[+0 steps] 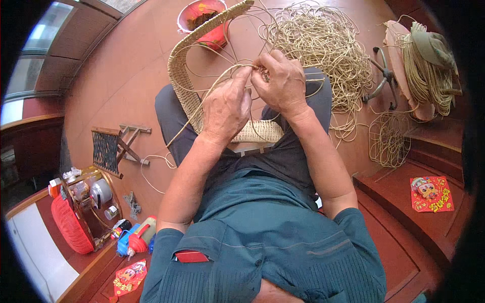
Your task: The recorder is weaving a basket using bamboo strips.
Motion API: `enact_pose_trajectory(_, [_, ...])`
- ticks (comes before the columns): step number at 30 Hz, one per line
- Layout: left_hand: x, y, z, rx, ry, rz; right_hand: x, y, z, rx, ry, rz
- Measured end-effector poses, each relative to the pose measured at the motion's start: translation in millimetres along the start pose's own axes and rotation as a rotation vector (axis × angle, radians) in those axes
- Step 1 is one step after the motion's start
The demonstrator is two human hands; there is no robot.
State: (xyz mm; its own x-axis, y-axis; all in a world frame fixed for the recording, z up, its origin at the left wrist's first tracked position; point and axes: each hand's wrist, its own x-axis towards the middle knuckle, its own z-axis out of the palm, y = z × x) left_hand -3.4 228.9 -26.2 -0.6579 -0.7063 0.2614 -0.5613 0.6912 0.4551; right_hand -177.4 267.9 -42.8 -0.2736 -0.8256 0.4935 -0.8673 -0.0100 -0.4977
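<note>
A half-woven wicker basket frame (178, 65) rests on my lap, curving from my knees up toward the far floor. My left hand (226, 108) pinches thin pale rattan strands (222, 81) above the woven band (257, 132). My right hand (280, 81) meets it fingertip to fingertip, gripping the same strands. Loose strands loop out around both hands.
A big tangle of rattan cord (323, 40) lies on the red floor ahead. A red bucket (204, 20) stands beyond the basket. At right, coiled cord on a stool (422, 70) and a wire frame (388, 139). A small folding stool (113, 149) and cluttered tray (86, 202) at left.
</note>
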Motion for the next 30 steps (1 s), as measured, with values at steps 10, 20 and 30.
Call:
enact_pose_trajectory(10, [7.3,5.6,-11.8,0.225,-0.089,-0.108,-1.6,4.0,-5.4,0.070,-0.047,-0.015])
enact_pose_trajectory(20, [-63.1,-2.8,-73.7,-0.378,-0.116,-0.434,-6.2,6.0,1.0,0.124,0.038,-0.012])
enact_pose_trajectory(30, [-296.4,-207.7,-186.6,0.467,-0.388,-0.902,-6.9,11.6,5.0,-0.006,0.137,-0.080])
